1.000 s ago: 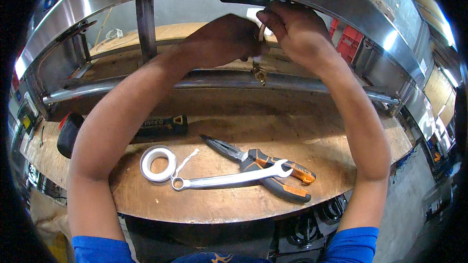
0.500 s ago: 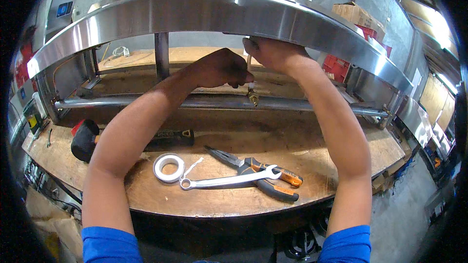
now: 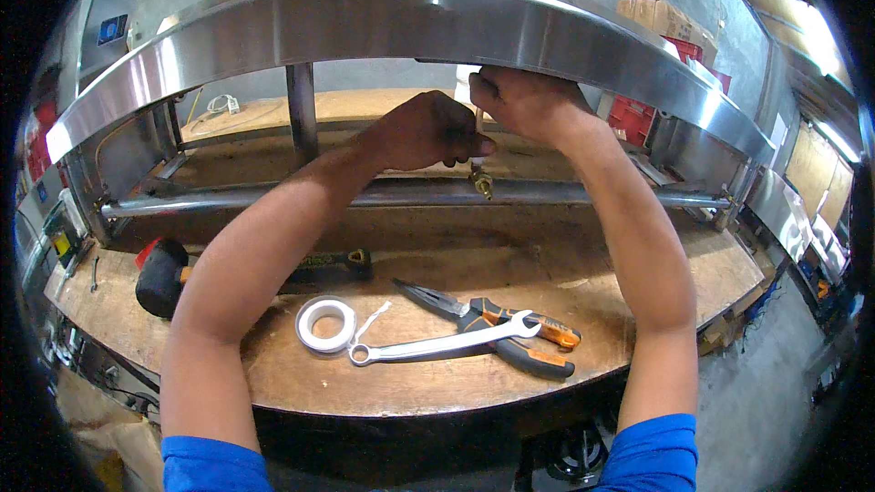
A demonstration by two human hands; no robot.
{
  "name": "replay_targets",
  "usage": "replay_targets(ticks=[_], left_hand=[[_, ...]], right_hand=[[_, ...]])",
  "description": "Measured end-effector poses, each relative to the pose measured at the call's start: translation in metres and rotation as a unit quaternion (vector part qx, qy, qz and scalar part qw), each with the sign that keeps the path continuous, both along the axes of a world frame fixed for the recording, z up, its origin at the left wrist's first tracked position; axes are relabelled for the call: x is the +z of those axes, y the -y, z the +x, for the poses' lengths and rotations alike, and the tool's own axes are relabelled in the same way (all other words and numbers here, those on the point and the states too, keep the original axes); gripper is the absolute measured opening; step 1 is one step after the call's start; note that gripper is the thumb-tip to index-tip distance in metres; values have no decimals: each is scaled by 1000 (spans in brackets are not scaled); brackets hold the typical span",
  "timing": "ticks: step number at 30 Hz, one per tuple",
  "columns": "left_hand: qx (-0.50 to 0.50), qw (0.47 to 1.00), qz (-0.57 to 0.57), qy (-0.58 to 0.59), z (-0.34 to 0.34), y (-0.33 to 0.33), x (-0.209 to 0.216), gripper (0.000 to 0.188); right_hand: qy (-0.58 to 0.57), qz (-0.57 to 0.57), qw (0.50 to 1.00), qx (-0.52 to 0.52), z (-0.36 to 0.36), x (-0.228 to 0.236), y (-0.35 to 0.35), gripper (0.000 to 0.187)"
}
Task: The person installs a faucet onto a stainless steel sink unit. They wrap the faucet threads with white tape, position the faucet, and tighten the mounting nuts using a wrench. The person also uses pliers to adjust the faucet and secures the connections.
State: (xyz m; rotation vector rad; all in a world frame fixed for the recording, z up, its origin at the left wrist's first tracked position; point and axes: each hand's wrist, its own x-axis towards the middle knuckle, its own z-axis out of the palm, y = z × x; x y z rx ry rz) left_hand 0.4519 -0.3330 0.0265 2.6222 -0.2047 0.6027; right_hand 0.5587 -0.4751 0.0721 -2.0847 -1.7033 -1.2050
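Observation:
A thin pale tube (image 3: 479,118) hangs under the front edge of a stainless steel frame (image 3: 319,25), with a brass fitting (image 3: 483,185) at its lower end. My left hand (image 3: 436,130) is closed around the tube just above that fitting, thumb pointing right. Higher up, my right hand (image 3: 533,107) reaches beneath the steel edge with its fingers curled in at the tube's upper part. What it grips is hidden by the hand and the edge. Behind the fitting runs a horizontal metal pipe (image 3: 401,193).
On the wooden bench (image 3: 301,387) lie a roll of white tape (image 3: 310,343), a combination wrench (image 3: 437,346) resting on long-nose pliers (image 3: 538,362), and a black mallet (image 3: 159,281) partly behind my left forearm. A cardboard box (image 3: 658,18) and red crates (image 3: 631,118) stand behind.
Both hands stay at the tube, and the fitting sits slightly farther right in the picture. The whole view has shifted a little; the tools lie as before.

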Motion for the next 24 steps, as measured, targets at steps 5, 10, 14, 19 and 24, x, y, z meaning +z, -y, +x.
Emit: replay_targets(ticks=[5, 10, 14, 19, 24], left_hand=[[-30, 999, 8, -29, 4, -7, 0, 44], [-45, 997, -55, -38, 6, -10, -4, 48], [51, 998, -16, -30, 2, -1, 2, 50], [91, 994, 62, -26, -1, 9, 5, 47], [21, 999, 50, -1, -1, 0, -2, 43]], right_hand=[[70, 58, 995, 51, 6, -10, -3, 33], [92, 50, 991, 87, 12, -9, 2, 32], [107, 40, 990, 87, 12, -7, 1, 31], [110, 61, 986, 108, 13, -10, -1, 30], [18, 32, 993, 116, 18, -12, 2, 29]])
